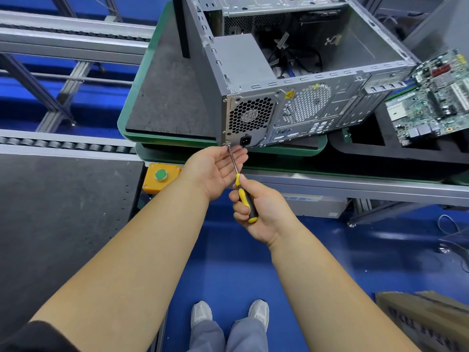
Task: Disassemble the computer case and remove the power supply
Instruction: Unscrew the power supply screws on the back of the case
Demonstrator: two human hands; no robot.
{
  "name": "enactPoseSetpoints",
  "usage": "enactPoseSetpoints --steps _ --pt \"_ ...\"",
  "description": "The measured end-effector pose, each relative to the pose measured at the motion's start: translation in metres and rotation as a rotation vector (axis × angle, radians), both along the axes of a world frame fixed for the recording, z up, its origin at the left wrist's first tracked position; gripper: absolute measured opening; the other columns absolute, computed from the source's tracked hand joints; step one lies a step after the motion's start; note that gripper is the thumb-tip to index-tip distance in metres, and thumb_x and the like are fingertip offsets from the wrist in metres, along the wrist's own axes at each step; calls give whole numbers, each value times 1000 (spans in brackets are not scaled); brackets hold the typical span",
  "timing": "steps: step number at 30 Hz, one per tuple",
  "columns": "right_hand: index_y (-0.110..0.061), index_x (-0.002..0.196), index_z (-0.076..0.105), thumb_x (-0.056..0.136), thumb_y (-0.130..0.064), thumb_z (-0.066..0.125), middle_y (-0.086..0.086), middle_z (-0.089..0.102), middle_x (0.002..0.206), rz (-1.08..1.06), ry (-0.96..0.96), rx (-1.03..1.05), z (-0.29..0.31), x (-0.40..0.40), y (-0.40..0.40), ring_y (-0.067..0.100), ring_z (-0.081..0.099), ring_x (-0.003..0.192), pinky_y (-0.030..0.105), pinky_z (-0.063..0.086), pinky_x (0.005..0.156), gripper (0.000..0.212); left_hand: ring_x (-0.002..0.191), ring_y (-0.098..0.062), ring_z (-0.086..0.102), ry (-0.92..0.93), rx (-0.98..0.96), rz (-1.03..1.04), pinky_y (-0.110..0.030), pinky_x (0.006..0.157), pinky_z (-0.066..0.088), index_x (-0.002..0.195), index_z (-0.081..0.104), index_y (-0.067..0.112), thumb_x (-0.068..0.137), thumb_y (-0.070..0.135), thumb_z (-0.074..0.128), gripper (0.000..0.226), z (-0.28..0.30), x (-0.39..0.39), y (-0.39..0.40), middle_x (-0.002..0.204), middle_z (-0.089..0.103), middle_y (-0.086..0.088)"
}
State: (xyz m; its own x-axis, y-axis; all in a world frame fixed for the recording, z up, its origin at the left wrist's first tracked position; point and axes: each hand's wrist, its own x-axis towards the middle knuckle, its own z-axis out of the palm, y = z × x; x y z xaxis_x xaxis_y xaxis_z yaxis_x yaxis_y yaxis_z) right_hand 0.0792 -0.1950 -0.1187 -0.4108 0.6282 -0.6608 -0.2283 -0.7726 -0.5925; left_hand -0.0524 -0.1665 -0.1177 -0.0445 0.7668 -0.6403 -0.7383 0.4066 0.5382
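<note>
Palm up, the left hand (218, 168) lies flat and relaxed with fingers apart, cupped directly under the screwdriver shaft and holding nothing; its fingertips reach just below the corner where the tip works. It looks placed to catch a screw as it drops. To the right of it and nearer the body, the right hand (256, 201) has its grip clamped round the yellow and black handle of the screwdriver (243, 196).

From that grip the shaft runs up and slightly to the left, away from the person, and its tip meets a screw (227, 144) at the lower left corner of the power supply (250, 118). The turning axis therefore lies along the shaft, pointing into the rear face of the computer case (304, 97). The right hand drives; the left is nearer the screw.

The power supply sits inside the left end of the case, beyond and above both hands. Its rear face shows a black honeycomb fan grille and a black mains socket below it. The case stands open at the top on a green-edged tray (157, 138) on the table, with loose cables inside. Further right, a circuit board (431, 102) leans beside the case.
</note>
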Motion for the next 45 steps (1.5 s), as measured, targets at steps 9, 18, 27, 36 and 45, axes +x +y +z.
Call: enactPoseSetpoints --steps 9,18,27,36,45 --pt "1 108 60 106 -28 36 8 63 65 14 39 -65 4 4 1 11 46 44 20 38 41 38 90 -17 73 12 6 -1 -27 85 55 96 70 4 101 17 42 31 -1 -1 0 98 75 -10" --pt "-14 91 64 97 -26 60 0 59 66 -32 -46 -6 -6 3 -4 10 50 48 20 43 45 14 92 -17 73 5 24 -1 -26 84 56 99 69 3 101 16 43 29 -4 -2 0 99 75 -10" --pt "-9 89 66 100 -34 52 5 61 68 31 -285 139 0 -5 -2 11 45 46 25 36 49 30 92 -18 73 62 -23 -20 -27 80 56 99 69 4 101 17 41 31 -4 -5 -2 99 75 -10" --pt "-10 90 67 100 -28 54 -1 60 66 -28 -234 209 -4 -1 -7 11 50 49 23 43 48 24 90 -18 73 19 -38 -9 -27 77 55 99 69 3 101 16 41 31 -6 -8 -2 99 75 -11" --pt "-17 88 57 94 -27 62 -4 52 63 -18 -301 290 -13 -6 -8 9 44 47 24 37 48 12 93 -19 73 13 -9 12 -27 79 56 102 68 3 101 16 42 30 -11 -7 -2 101 75 -11"
